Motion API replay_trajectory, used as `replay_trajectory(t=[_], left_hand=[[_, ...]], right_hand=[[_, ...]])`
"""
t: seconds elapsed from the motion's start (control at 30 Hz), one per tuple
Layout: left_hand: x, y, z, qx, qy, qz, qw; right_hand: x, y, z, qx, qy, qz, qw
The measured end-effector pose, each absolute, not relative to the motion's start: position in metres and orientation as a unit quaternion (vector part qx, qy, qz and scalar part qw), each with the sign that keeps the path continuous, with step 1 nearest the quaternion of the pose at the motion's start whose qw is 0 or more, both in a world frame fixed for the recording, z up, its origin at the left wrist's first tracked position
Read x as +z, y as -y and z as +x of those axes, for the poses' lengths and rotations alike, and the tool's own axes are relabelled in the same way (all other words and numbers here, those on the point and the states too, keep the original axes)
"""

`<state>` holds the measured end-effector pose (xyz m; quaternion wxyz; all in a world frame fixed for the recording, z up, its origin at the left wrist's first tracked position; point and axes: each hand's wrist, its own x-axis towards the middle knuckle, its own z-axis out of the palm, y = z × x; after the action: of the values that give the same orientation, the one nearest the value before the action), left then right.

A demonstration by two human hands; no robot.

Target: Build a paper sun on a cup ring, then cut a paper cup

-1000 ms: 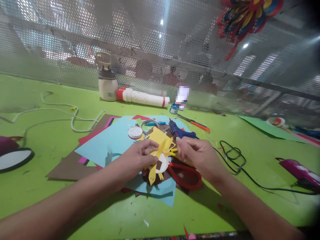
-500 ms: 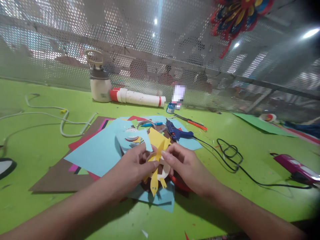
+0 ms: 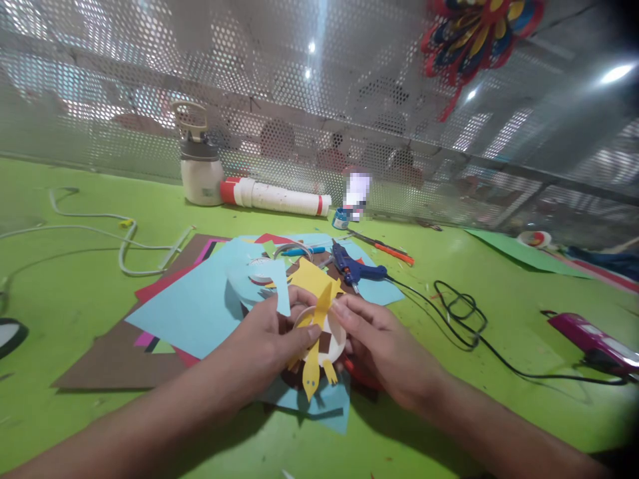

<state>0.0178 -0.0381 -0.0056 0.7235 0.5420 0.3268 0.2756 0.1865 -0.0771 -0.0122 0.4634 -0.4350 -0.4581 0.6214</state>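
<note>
Both hands meet over a paper craft piece (image 3: 319, 346) made of a white disc, brown bits and yellow cut-outs. My left hand (image 3: 272, 339) grips its left side, and a light blue paper cut-out (image 3: 259, 283) curls up above those fingers. My right hand (image 3: 377, 346) pinches the right side of the craft piece, fingertips near a yellow strip. Under the hands lie blue, brown and red paper sheets (image 3: 184, 309), and red scissors (image 3: 362, 376) are mostly hidden beneath my right hand.
A blue glue gun (image 3: 354, 266) lies just beyond the hands, its black cord (image 3: 464, 313) looping right. A cream bottle (image 3: 200, 166), a white tube (image 3: 277, 196), an orange-handled tool (image 3: 387, 246), a grey cable (image 3: 124, 246) and a magenta device (image 3: 594, 339) sit on the green table (image 3: 499, 399).
The craft piece has been lifted and drawn closer. My right hand moved in from the scissors to grip it. The light blue cut-out rose with my left hand.
</note>
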Motion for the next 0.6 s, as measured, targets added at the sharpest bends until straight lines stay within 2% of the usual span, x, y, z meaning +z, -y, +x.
replay_trajectory(t=[0.6], left_hand=[[-0.0016, 0.0393, 0.0187, 0.276, -0.273, 0.51, 0.767]], right_hand=[[-0.0052, 0.0786, 0.1774, 0.665, 0.406, -0.394, 0.486]])
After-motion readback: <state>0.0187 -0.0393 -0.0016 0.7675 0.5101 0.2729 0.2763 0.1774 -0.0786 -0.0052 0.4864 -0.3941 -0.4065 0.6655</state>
